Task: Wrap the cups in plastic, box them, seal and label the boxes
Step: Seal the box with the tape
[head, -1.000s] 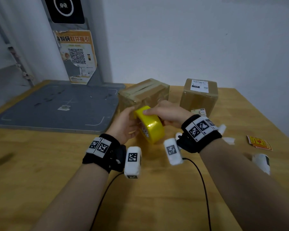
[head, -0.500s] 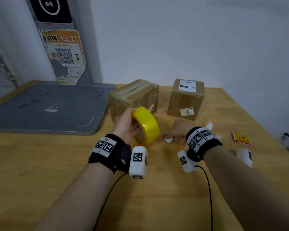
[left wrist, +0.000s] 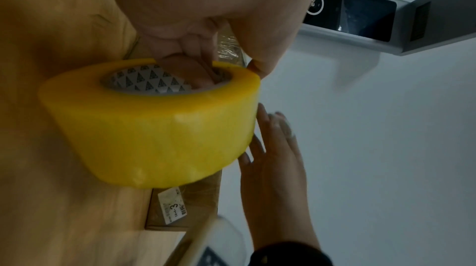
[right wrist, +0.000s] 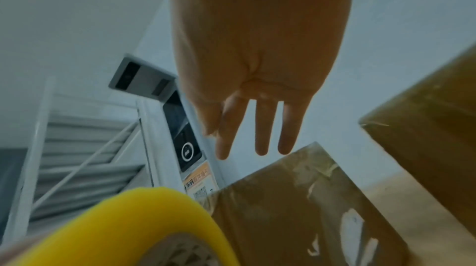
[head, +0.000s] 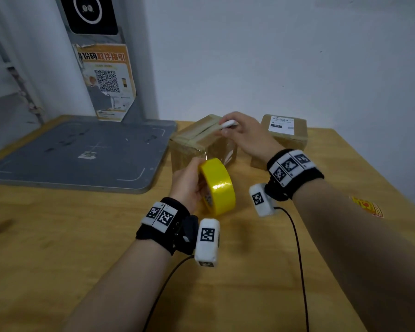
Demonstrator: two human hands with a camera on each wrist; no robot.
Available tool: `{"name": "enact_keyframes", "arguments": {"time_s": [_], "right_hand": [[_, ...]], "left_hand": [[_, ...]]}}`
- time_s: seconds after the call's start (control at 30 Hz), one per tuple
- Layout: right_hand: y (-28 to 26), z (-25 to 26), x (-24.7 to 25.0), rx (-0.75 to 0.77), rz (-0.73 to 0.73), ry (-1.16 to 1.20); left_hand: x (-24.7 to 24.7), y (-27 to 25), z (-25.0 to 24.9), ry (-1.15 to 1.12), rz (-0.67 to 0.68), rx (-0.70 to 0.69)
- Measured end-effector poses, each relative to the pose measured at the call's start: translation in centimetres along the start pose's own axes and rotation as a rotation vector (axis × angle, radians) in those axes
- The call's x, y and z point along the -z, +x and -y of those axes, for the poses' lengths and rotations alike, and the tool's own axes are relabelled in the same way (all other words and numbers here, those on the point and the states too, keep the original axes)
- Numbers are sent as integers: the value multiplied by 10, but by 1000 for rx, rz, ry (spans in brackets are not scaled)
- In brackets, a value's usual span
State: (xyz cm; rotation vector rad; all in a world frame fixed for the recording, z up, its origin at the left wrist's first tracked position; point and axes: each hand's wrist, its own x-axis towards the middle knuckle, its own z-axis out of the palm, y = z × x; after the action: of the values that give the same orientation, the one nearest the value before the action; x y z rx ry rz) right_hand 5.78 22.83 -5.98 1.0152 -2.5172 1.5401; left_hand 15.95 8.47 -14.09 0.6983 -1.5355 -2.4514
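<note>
My left hand [head: 189,185] grips a yellow tape roll [head: 219,188], fingers curled into its core [left wrist: 190,75], just in front of a brown box [head: 197,140] taped along its top seam. Above that box's far top edge my right hand [head: 244,137] pinches a small white object [head: 228,123]; what the object is I cannot tell. Three of its fingers [right wrist: 265,128] point straight out in the right wrist view. A second sealed box [head: 283,130] with a white label stands to the right, partly hidden behind my right wrist.
A grey platform [head: 82,152] fills the table's back left, below a post with an orange QR poster [head: 106,80]. Red and yellow stickers [head: 367,207] lie near the right edge. The wooden table [head: 58,248] runs back to the white wall.
My right hand left the tape roll, dipped to the table where it took the small white object, then rose over the taped box. The left hand kept the roll.
</note>
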Motion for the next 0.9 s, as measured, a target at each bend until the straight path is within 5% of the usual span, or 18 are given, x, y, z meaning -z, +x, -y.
{"name": "enact_keyframes", "arguments": {"time_s": [0.13, 0.37, 0.67, 0.9], "right_hand": [[23, -4, -16, 10, 245, -248], [59, -1, -50, -11, 332, -382], [83, 0, -64, -27, 322, -473], [84, 1, -66, -29, 314, -411]], "left_hand": [[5, 9, -8, -2, -87, -44], [39, 43, -42, 42, -288, -77], [40, 50, -47, 70, -57, 71], [36, 52, -43, 86, -31, 146]]}}
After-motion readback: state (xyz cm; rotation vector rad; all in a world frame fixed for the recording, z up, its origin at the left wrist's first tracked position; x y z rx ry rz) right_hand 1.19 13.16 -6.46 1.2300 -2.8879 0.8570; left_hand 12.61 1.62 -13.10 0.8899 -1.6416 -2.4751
